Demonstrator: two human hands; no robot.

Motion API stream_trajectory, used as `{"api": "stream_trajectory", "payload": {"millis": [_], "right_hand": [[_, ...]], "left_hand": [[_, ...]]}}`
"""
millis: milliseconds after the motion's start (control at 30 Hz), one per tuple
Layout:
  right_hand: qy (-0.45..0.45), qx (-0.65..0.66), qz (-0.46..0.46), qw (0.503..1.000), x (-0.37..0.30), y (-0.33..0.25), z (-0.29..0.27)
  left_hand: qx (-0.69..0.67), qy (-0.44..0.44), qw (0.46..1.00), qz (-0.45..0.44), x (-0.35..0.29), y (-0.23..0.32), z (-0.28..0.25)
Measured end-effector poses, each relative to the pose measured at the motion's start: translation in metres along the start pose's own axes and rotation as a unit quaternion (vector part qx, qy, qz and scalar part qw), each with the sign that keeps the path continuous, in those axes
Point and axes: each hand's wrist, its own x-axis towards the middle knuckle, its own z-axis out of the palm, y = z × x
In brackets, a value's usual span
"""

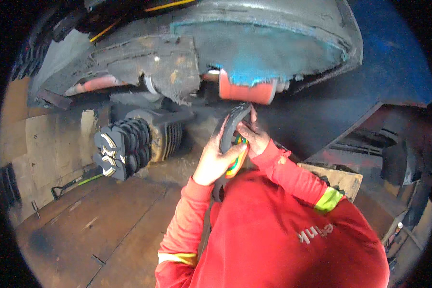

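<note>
A dark flip-flop with a green, yellow and red strap is held up in front of me by both hands. My left hand is closed around its near side, thumb on the strap area. My right hand grips the other side, fingers wrapped over the edge. The upper end of the flip-flop is right below an orange-red sanding drum, touching or nearly so. A stack of black flip-flops with pale straps lies to the left of my hands.
A grey machine hood with ragged, blue-stained sheeting overhangs the drum. A second reddish drum sits farther left. Below are a dusty brown floor, a green-handled tool and, at right, a wooden crate.
</note>
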Motion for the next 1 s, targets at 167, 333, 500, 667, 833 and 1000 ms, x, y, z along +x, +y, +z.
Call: {"api": "stream_trajectory", "payload": {"millis": [167,333,500,667,833,1000], "right_hand": [[0.009,0.072,0.042,0.997,0.017,-0.006,0.005],[-0.003,0.085,0.058,0.995,0.028,-0.019,-0.017],[0.008,0.018,0.044,0.999,0.035,-0.041,-0.036],[0.028,-0.052,0.071,0.996,0.024,-0.049,-0.025],[-0.003,-0.186,0.050,0.981,0.014,-0.055,-0.006],[-0.061,-0.224,-0.008,0.973,0.002,-0.047,0.008]], "left_hand": [[0.000,-0.041,0.986,-0.161,0.020,0.015,0.002],[-0.013,-0.041,0.986,-0.161,0.052,-0.003,0.016],[-0.094,-0.032,0.976,-0.193,0.064,-0.023,0.034],[-0.150,0.008,0.976,-0.156,0.031,-0.025,0.039],[-0.206,0.018,0.970,-0.129,0.006,-0.041,0.042],[-0.275,0.023,0.958,-0.081,-0.014,-0.034,0.037]]}}
